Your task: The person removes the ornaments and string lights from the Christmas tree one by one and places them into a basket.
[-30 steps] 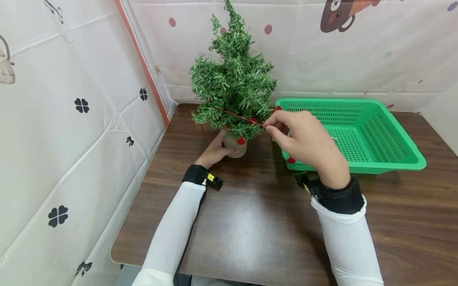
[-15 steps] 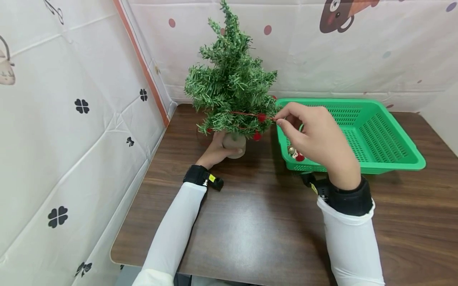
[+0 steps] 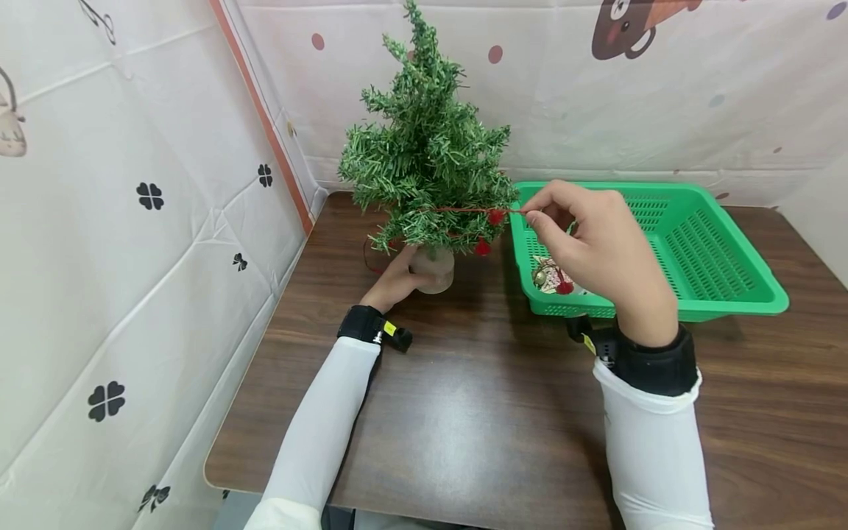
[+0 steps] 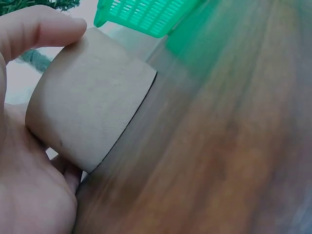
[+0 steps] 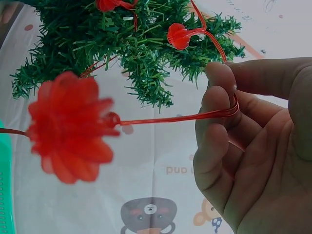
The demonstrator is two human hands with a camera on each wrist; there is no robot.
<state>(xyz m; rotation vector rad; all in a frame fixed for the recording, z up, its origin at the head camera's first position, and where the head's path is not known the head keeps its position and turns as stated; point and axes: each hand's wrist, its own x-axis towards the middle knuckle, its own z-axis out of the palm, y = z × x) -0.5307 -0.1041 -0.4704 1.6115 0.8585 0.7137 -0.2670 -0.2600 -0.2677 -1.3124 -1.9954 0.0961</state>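
Observation:
A small green artificial Christmas tree (image 3: pixel 427 158) stands upright on the table, in a pale round pot (image 4: pixel 92 97). Around the pot's left side my left hand (image 3: pixel 391 285) curls its fingers and thumb. A red string garland (image 3: pixel 457 210) runs across the lower branches. My right hand (image 3: pixel 599 250), right of the tree, pinches this string between thumb and fingertips and holds it taut. In the right wrist view a red flower-shaped piece (image 5: pixel 70 129) hangs on the string beyond the fingers, and another red flower (image 5: pixel 179 36) lies near the branches. The string behind the tree is hidden.
A green plastic basket (image 3: pixel 735 308) sits right of the tree, partly under my right hand. Small ornaments (image 3: pixel 542 278) lie in its near left corner. Patterned white sheets (image 3: pixel 159 280) bound the brown wooden table (image 3: pixel 457 412) at left and back.
My right hand has moved right and slightly up, drawing the string out to the right. The tree has turned slightly, its top shifting left. My left hand stays on the pot.

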